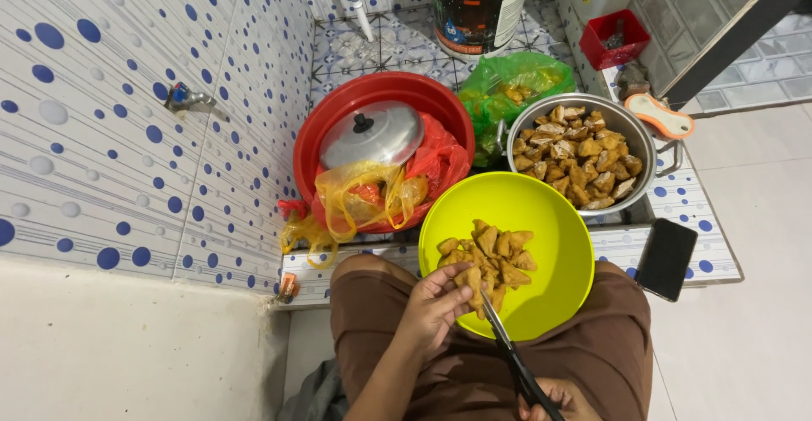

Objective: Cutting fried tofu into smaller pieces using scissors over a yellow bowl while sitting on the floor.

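A yellow-green bowl [541,218] rests on my lap and holds several cut pieces of fried tofu [499,256]. My left hand [433,307] pinches one tofu piece [474,284] at the bowl's near rim. My right hand [550,400], mostly cut off at the bottom edge, grips black-handled scissors [512,355] whose blades meet that piece. Beyond the bowl, a steel pot [639,138] is full of whole fried tofu [579,159].
A red basin [338,117] with a metal lid [372,133] and plastic bags sits by the dotted tile wall. A green bag [507,83], a bucket [478,2], a small red box [613,39] and a black phone [666,258] lie around.
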